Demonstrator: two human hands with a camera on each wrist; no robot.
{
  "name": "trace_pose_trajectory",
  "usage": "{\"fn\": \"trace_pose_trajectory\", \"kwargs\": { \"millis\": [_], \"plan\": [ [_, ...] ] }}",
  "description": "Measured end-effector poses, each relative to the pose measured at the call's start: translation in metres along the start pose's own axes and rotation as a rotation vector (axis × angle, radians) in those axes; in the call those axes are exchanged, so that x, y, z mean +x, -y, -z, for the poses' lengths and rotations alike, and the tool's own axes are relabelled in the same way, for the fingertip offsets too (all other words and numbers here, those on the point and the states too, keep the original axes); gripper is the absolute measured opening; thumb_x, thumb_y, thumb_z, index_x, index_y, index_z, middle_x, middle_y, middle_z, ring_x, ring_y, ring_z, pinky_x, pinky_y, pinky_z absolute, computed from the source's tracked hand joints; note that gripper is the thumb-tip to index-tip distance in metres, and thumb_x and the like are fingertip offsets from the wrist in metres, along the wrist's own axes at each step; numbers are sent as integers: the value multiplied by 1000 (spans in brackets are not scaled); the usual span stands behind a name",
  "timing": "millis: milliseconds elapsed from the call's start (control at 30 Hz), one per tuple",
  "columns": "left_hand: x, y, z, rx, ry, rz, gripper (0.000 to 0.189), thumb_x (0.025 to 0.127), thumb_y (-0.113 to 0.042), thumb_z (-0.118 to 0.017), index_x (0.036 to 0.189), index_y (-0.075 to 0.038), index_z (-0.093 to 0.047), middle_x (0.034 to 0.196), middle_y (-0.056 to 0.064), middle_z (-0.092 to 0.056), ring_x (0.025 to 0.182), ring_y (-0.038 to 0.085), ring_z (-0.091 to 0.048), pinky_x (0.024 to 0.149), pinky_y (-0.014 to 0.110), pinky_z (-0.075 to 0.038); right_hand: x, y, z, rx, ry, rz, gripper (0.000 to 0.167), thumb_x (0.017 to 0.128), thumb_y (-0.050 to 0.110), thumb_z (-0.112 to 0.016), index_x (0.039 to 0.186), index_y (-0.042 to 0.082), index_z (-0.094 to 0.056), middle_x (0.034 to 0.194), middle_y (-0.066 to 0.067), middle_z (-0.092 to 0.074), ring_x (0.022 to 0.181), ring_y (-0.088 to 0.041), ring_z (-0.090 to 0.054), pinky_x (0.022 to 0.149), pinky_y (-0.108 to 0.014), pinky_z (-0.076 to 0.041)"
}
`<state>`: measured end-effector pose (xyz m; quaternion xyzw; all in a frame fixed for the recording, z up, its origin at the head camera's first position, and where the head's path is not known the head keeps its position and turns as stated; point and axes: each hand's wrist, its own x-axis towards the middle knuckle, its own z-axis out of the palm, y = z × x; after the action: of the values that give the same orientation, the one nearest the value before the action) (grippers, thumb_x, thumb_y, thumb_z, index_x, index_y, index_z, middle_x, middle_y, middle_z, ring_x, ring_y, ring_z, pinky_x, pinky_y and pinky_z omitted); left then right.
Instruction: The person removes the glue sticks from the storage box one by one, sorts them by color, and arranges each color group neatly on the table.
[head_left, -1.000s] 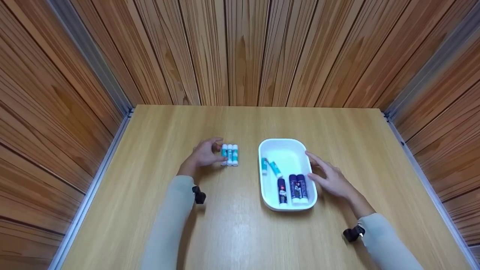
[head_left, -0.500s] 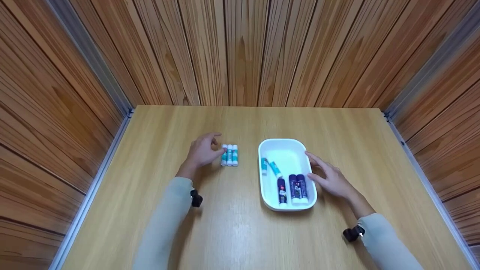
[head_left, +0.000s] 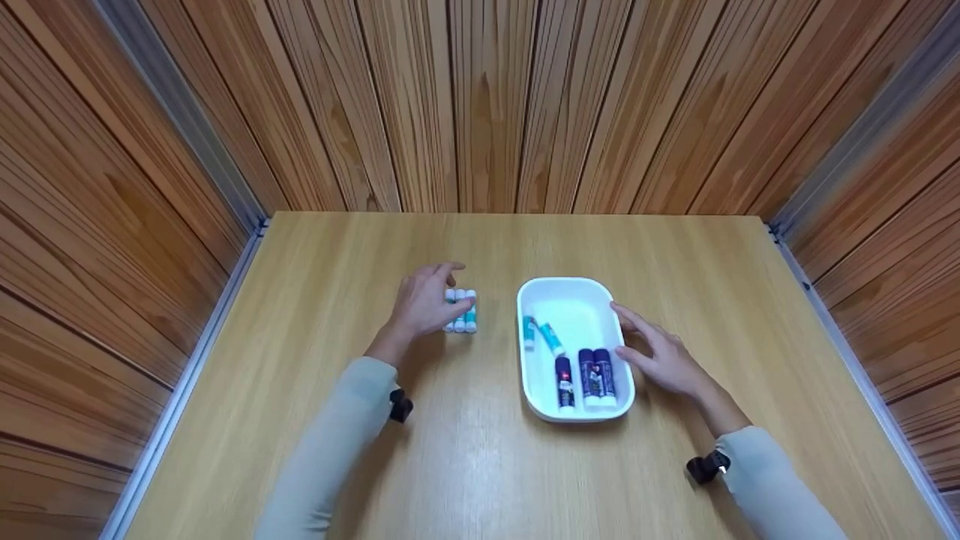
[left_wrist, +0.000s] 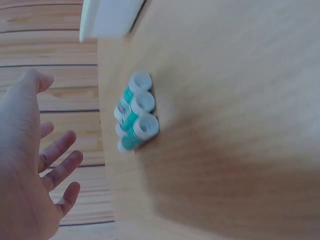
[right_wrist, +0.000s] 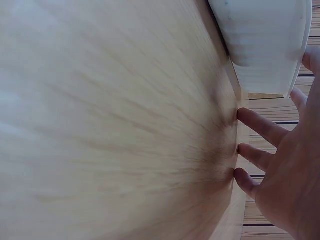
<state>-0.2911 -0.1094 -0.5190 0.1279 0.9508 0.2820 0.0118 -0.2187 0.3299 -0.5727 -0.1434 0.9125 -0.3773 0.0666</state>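
Three small white-and-teal glue sticks (head_left: 470, 323) lie side by side on the table, left of the white plastic tray (head_left: 574, 296). My left hand (head_left: 422, 301) hovers over them with its fingers spread, and its thumb partly covers them in the head view. A gap shows between the hand and the glue sticks (left_wrist: 131, 129) in the left wrist view. My right hand (head_left: 661, 360) touches the tray's right side with thumb and index finger. Its other fingers rest on the table in the right wrist view. Inside the tray lie two teal glue sticks (head_left: 552, 340) and three larger purple ones (head_left: 565, 382).
The wooden table (head_left: 457, 465) ends at a wood-plank wall (head_left: 487, 112) at the back. Plank walls with grey metal edges stand left and right. Black cameras (head_left: 706, 469) sit on both wrists.
My left hand has lifted back from the three glue sticks, then moved right over them. The glue sticks, the tray and my right hand stay in place.
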Motion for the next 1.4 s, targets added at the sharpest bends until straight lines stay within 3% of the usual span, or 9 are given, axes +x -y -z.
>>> {"fn": "trace_pose_trajectory", "kwargs": {
  "millis": [433, 767, 1000, 1400],
  "plan": [
    [3, -42, -6, -18, -55, -63, 70, 99, -50, -77, 159, -20, -60, 137, 10, -74, 130, 32, -66, 117, 55, -53, 0, 2, 1, 12, 11, -3, 75, 115, 36, -64, 180, 34, -27, 172, -22, -54, 164, -50, -45, 132, -85, -23],
    [4, -72, -15, -82, 7, -79, 72, 100, -52, -78, 162, -21, -57, 147, 10, -71, 138, 32, -64, 119, 53, -50, 0, 1, 1, 11, 13, -1, 75, 115, 37, -63, 180, 37, -25, 172, -22, -54, 165, -51, -43, 131, -86, -22],
    [3, -92, -25, -78, 38, -95, 72, 100, -54, -78, 163, -24, -56, 150, 8, -71, 141, 30, -64, 123, 54, -51, -1, 0, 0, 11, 12, -8, 75, 115, 38, -63, 180, 37, -26, 172, -22, -55, 165, -51, -43, 131, -87, -21],
    [3, -122, -46, -95, 87, -132, 73, 99, -56, -79, 163, -28, -56, 157, 4, -66, 142, 25, -65, 118, 47, -58, 0, 1, 1, 9, -1, 9, 73, 116, 32, -64, 180, 28, -30, 167, -25, -59, 162, -53, -47, 131, -85, -24]
  ]
}}
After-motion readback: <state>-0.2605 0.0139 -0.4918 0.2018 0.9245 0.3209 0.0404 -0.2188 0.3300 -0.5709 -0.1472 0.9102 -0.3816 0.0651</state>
